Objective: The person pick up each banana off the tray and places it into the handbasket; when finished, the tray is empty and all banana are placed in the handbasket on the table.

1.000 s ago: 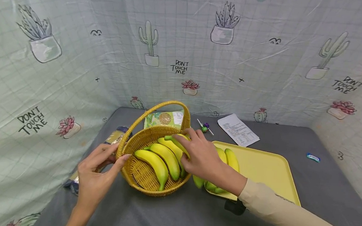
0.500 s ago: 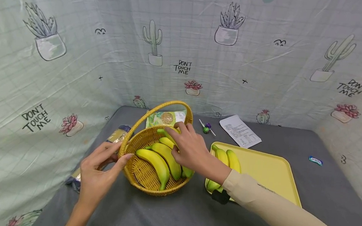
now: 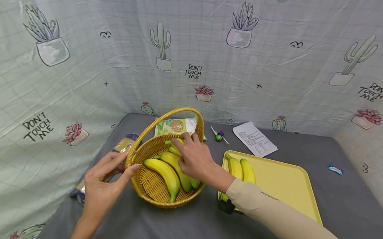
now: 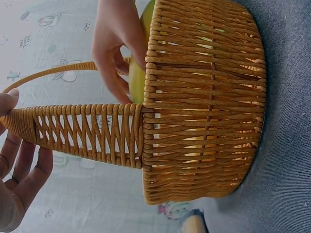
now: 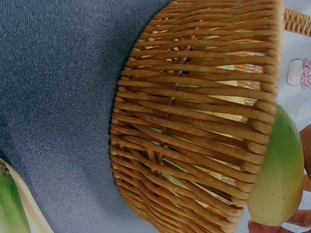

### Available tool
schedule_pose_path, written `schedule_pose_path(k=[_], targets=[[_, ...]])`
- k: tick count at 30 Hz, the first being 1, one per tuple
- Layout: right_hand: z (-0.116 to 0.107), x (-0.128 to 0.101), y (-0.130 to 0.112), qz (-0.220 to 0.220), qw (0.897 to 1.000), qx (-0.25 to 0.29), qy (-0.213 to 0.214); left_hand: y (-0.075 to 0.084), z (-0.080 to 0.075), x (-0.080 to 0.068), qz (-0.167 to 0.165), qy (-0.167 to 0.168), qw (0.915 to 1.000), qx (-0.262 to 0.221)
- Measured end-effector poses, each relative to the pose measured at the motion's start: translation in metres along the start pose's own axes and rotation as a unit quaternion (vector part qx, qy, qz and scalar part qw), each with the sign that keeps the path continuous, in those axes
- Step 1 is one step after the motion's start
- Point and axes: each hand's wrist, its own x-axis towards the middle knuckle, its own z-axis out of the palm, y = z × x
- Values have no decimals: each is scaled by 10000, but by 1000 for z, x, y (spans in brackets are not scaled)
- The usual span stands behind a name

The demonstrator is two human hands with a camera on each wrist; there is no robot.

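Note:
My left hand (image 3: 103,185) pinches the base of the handle of a yellow wicker basket (image 3: 155,203), with thumb and fingers on either side of the handle (image 4: 87,133). Inside the basket lie several yellow bananas (image 3: 165,174) with green tips. My right hand (image 3: 197,158) reaches over the right rim and grips another banana (image 5: 278,179), held among those at the back of the basket. In the right wrist view its green end shows just above the rim, fingers around it. The hand hides much of that banana in the head view.
Right of the basket is a yellow tray (image 3: 279,183) carrying more bananas (image 3: 235,168). Behind are a green packet (image 3: 177,126), lollipops (image 3: 219,136) and a paper sheet (image 3: 255,140). A long packet (image 3: 124,144) lies at left, a small blue wrapper (image 3: 335,170) far right.
My right hand has carried its banana left and down into the basket, from above the right rim. The left hand keeps its hold on the handle.

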Motion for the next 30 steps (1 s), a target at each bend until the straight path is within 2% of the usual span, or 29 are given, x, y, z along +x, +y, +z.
schedule_pose_path(k=[11,20,30], targets=[[9,-2,0,8,10000,-17,27,0,1,0,-11,7,10000,-51],[-5,-13,5,-87,9982,172,574,-6,-1,-1,4,41,10000,39],[-21,-41,16,23,9965,405,732,-10,0,-2,-49,26,10000,-17]])
